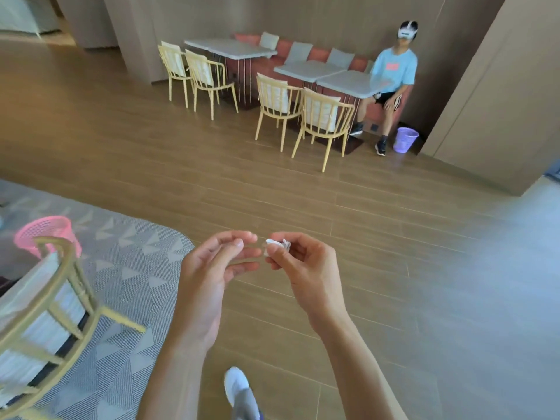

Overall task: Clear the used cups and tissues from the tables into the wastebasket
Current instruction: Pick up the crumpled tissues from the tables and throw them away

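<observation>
Both hands are held out in front at mid-frame, over the wooden floor (pixel 303 189).

Right hand (pixel 306 265): a small crumpled white tissue (pixel 277 244) is pinched at the fingertips, fingers curled and clamped on it. The tissue is held in the air, well apart from any counter and from either basket.

Left hand (pixel 209 268): fingers loosely bent, tips drawn toward the thumb, nothing seen between them. Its fingertips are just beside the tissue; contact cannot be told.

A pink wastebasket (pixel 48 234) is seen at the left edge on a grey patterned rug (pixel 133 268), partly hidden behind the curved back of a near chair (pixel 51 301).

A purple wastebasket (pixel 405 140) stands on the floor by the far wall, beside the feet of a seated person (pixel 391 74) in a light blue shirt.

Grey-topped counters (pixel 348 81) with pale yellow chairs (pixel 321 122) are lined along a red bench with cushions. No cups can be made out on them from here.

One white shoe (pixel 238 386) is visible at the bottom edge.
</observation>
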Demonstrator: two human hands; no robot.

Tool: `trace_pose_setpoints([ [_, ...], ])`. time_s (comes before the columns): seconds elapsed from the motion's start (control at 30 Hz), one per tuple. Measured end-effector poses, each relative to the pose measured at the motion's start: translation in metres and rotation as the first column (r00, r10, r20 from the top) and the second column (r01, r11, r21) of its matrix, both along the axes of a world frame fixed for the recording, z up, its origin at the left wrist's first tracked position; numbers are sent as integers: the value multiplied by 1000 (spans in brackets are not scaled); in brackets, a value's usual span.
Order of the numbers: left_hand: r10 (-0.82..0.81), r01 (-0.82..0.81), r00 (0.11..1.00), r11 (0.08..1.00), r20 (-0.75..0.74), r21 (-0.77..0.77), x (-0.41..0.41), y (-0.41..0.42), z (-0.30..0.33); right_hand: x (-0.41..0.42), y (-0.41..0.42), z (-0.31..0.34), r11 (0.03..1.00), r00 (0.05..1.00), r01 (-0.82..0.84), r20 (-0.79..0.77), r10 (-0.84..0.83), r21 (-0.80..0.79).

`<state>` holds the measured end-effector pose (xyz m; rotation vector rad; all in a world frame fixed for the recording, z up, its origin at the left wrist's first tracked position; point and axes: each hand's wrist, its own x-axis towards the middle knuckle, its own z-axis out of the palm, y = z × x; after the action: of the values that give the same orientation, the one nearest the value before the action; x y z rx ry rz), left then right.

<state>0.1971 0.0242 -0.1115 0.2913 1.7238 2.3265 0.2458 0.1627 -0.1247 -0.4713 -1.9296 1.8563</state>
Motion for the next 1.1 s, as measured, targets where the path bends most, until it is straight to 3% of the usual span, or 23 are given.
trace_pose_setpoints([
  [0.3, 112, -110, 993, 993, -34, 38, -247, 24, 16, -247, 40, 20, 997, 997, -80, -13, 80, 22],
  [0.63, 303, -301, 953, 952, 33, -47, -426, -2, -6, -459, 24, 8, 960, 959, -278, 47, 279, -26],
  [0.83, 477, -475, 878, 878, 37, -55, -556, -21, -19, -613, 5, -9, 904, 901, -423, 81, 426, -58],
  [1.1, 665, -664, 747, 747, 21, -22, -717, -51, 11, -812, -35, 12, 792, 792, -610, 34, 610, -13],
])
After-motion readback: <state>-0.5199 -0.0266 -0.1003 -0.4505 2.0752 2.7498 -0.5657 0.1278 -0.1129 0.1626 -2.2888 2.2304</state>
